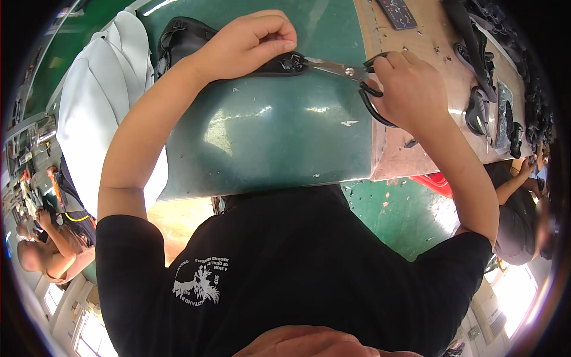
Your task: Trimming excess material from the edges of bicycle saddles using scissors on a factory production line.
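Observation:
My left hand [250,44] is closed around a black flat piece [279,64] and holds it down on the green table top [267,137]. My right hand [410,89] grips black-handled scissors [351,74]. Their metal blades point left and meet the edge of the black piece beside my left fingers. More black material [178,38] lies behind my left wrist.
A stack of white sheets [101,101] lies at the table's left. A wooden board [416,35] on the right carries black parts [488,101] and a dark remote-like device [397,13]. Other people sit at far left [47,250] and far right [517,202].

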Demonstrator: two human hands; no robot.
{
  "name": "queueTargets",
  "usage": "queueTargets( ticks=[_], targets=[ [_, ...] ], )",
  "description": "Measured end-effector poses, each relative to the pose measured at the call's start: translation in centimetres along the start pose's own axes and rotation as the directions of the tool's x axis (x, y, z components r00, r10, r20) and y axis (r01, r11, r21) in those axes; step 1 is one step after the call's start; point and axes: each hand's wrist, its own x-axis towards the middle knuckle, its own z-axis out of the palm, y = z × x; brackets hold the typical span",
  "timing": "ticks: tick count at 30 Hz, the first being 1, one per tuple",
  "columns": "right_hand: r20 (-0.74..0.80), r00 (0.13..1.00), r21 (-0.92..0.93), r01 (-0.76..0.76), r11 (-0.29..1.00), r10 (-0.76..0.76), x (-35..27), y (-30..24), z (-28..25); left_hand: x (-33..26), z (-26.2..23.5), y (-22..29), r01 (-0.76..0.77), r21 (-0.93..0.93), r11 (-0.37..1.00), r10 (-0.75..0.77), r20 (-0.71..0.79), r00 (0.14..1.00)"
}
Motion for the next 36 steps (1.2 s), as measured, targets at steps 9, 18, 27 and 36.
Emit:
queueTargets(
  ticks=[9,18,27,36],
  targets=[
    [0.033,0.993,0.02,-0.117,0.993,0.116,-1.5,-0.2,-0.3,0.2,0.2,-0.8,-0.151,0.092,0.984,0.141,0.105,0.984],
    [-0.003,0.999,0.027,-0.052,0.998,0.052,0.0,0.3,-0.1,0.6,0.3,1.1,-0.002,0.081,0.997,-0.003,0.072,0.997],
    [0.053,0.996,0.035,-0.071,0.997,0.069,0.0,-0.4,0.1,0.3,0.3,-0.8,-0.149,0.138,0.979,0.135,0.106,0.985],
    [0.079,0.997,-0.027,-0.006,1.0,0.008,2.4,-0.6,0.4,0.1,0.6,-0.7,-0.154,0.13,0.979,0.145,0.077,0.986]
  ],
)
